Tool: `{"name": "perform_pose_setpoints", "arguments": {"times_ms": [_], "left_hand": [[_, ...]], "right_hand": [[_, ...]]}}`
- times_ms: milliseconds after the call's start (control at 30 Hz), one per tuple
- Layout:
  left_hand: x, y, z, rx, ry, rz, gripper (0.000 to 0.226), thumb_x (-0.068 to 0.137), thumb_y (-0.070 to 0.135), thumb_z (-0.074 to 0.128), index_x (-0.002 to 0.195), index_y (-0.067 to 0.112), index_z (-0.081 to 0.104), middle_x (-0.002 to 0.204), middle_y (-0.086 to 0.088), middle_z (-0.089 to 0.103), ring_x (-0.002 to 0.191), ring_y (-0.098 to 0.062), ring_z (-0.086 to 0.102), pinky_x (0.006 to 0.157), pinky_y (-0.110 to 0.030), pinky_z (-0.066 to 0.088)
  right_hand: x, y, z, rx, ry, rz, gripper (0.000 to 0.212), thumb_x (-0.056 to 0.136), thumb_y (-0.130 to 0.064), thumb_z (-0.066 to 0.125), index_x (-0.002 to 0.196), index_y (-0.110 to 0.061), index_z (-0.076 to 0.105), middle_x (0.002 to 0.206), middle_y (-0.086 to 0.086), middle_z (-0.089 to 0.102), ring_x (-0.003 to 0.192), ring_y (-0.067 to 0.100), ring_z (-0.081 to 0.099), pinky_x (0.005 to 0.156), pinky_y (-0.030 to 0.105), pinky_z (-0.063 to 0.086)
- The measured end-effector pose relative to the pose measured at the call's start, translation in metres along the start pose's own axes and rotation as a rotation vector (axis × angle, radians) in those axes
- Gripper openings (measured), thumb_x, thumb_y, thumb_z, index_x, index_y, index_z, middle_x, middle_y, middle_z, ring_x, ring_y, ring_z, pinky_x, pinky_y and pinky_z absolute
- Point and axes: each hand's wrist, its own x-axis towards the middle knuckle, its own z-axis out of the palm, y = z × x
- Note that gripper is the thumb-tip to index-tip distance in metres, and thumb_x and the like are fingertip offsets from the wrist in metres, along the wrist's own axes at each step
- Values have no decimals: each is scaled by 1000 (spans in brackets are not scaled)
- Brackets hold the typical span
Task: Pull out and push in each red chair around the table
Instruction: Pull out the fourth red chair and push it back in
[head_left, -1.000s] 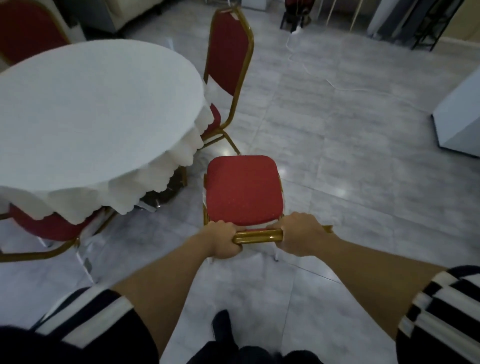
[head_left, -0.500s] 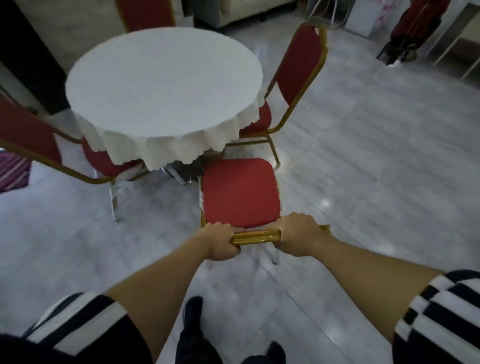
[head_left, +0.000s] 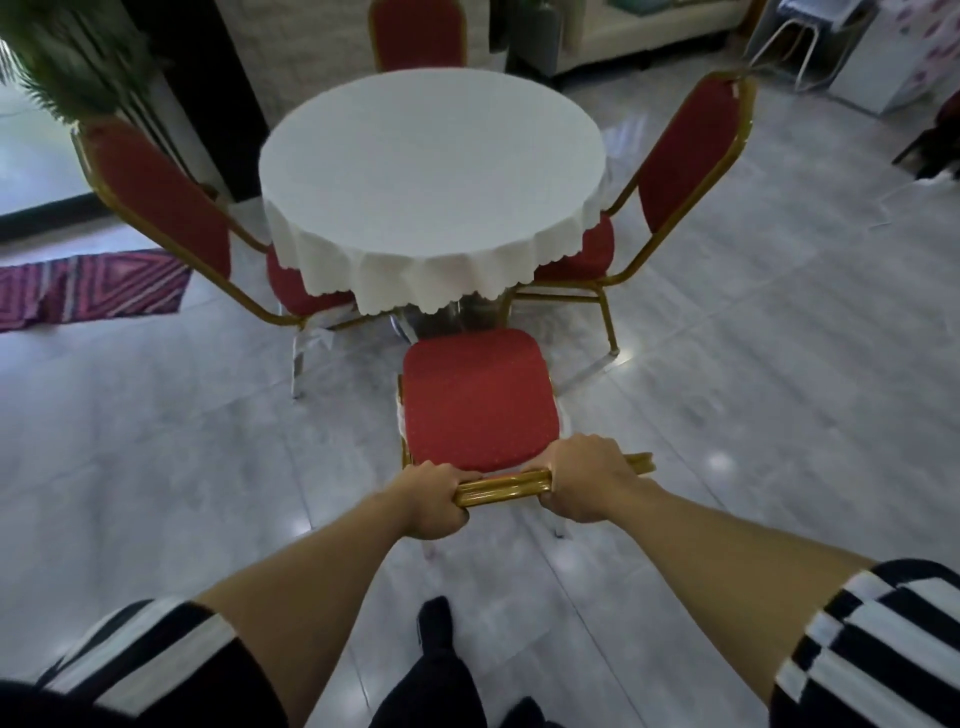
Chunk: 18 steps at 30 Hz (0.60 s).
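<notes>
Both hands, left hand (head_left: 434, 499) and right hand (head_left: 589, 483), grip the gold top rail (head_left: 501, 487) of the near red chair (head_left: 475, 400) at lower centre, below the round table (head_left: 431, 171).

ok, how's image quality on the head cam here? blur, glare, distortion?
Head view: dim and bluish; the plant at top left is smeared by motion blur; the hands and held chair are sharp enough; small glare spots on the glossy floor; the white tablecloth is nearly blown out, no texture; wide-angle bending splays the side chairs outward.
</notes>
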Motion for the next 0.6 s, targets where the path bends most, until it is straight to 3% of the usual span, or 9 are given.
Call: {"name": "perform_pose_setpoints", "arguments": {"times_ms": [233,400,600], "left_hand": [[18,-4,-14,3,-45,-3,64,82,11,54,136,42,62,100,-3,72,93,-29,68,80,-37,56],[46,-18,-38,-18,-6,-13,51,82,10,54,121,39,69,89,-3,72,85,-28,68,72,-34,53],[92,-39,-83,-12,2,-16,47,80,16,54,117,41,69,90,-1,72,85,-27,67,74,-35,53]], "right_hand": [[19,12,-5,19,3,-35,17,90,-28,58,88,-41,70,71,-11,60,68,18,60,63,31,47],[53,22,-23,41,-1,-22,23,88,-25,57,74,-42,62,73,-9,65,68,17,61,59,30,42],[112,38,-52,33,4,-1,30,89,-28,58,65,-45,54,77,-8,67,73,19,64,62,32,49]]}}
